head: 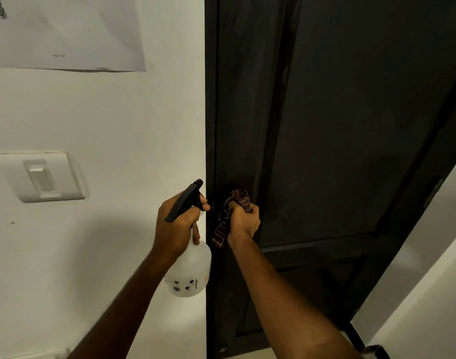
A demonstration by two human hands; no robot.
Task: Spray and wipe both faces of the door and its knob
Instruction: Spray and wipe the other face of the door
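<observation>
Both hands are raised at the door's latch edge. The right hand (243,222) is clenched around a patterned cloth (238,200), which is pressed over the spot where the knob is judged to sit; the knob itself is hidden under the fabric and cannot be confirmed. A loose tail of cloth hangs below the fist. The left hand (179,224) is wrapped around the neck of a spray bottle (191,270), with one finger laid on the black trigger and the nozzle pointed up and toward the door's edge. The dark door (338,125) lies directly ahead and to the right of both hands, its long axis vertical, with most of its panelled face rising well above them. The right hand is the nearer one, already in contact; the left is held just beside the frame, against the white wall (105,112). A light switch (41,177) is seen further left. Wiping of the knob is judged to be the step in hand, with the tall face above reached by upward strokes
</observation>
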